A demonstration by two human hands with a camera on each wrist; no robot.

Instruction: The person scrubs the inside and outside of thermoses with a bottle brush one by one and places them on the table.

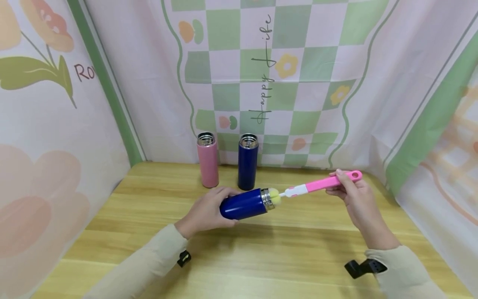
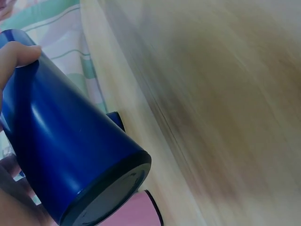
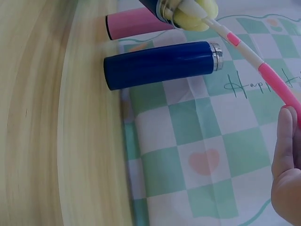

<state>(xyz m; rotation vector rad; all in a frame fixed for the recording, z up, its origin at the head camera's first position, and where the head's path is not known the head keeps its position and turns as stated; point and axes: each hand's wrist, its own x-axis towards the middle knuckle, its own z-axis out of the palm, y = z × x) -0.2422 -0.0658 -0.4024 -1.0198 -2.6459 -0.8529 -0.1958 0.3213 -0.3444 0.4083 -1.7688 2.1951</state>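
My left hand (image 1: 209, 211) grips a dark blue bottle (image 1: 243, 205) around its lower body, tilted nearly level above the table with its steel mouth toward the right. In the left wrist view the bottle's black-rimmed base (image 2: 113, 193) faces the camera. My right hand (image 1: 354, 197) holds a bottle brush (image 1: 323, 184) by the end of its pink handle. The brush's yellow sponge head (image 3: 195, 16) sits at the bottle's mouth, partly inside it; how deep it reaches is hidden.
A pink bottle (image 1: 208, 164) and a second dark blue bottle (image 1: 248, 166) stand upright, lidless, at the back of the wooden table (image 1: 298, 253). Behind them hangs a checked curtain (image 1: 257, 95), with more patterned cloth on both sides.
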